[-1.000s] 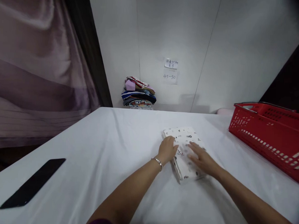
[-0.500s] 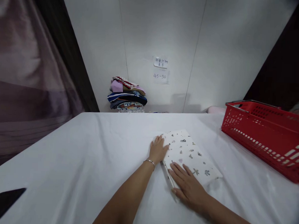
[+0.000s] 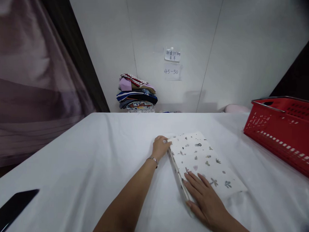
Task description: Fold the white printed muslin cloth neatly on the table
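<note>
Red basket (image 3: 293,131) (perforated), pinkish curtain (image 3: 34,71).

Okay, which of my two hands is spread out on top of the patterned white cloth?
Your right hand, its fingers laid out over the patterned white cloth. Your left hand, with the bracelet at its wrist, is instead curled at the cloth's far left corner.

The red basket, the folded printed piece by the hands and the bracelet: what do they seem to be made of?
Red basket: probably smooth moulded plastic, given the even slots; its thin grey handle looks like metal. Folded printed piece: seemingly soft, matt cloth, with layered, slightly wavy edges, fibre unclear. Bracelet: likely polished metal, being silvery and bright.
</note>
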The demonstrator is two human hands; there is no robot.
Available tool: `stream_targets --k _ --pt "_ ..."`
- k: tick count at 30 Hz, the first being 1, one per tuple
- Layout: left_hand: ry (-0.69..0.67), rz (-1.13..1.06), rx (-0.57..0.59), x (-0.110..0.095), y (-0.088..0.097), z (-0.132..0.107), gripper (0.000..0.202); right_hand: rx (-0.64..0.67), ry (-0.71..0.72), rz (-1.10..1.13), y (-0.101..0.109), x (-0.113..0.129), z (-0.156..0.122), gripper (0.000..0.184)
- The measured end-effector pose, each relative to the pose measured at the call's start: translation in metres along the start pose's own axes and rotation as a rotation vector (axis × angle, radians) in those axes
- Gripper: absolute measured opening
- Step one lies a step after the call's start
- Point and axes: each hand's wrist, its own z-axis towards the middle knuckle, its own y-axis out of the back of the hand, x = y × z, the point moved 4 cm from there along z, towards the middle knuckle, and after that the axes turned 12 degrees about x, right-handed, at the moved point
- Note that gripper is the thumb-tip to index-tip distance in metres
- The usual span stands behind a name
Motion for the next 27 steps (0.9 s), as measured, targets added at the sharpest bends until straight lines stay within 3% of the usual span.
stream_targets --k 7,12,16,21,27 --pt "-0.025 -0.004 -0.009 -0.006 0.000 0.008 0.007 -0.074 0.052 0.019 0.004 0.002 -0.004 0.054" --pt "0.141 0.013 0.039 -0.002 -0.002 0.011 0.010 -0.091 0.078 0.053 0.007 0.005 -0.005 0.050" --pt "0.171 0.035 0.058 0.000 -0.005 0.012 0.007 -0.091 0.084 0.060 0.010 0.007 -0.007 0.050" --pt "0.147 0.048 0.113 0.000 -0.004 0.017 0.018 -0.083 0.127 0.075 0.014 0.013 -0.004 0.050" --pt "0.128 0.072 0.143 0.003 -0.002 0.020 0.015 -0.035 0.109 0.084 0.016 0.020 0.001 0.041"
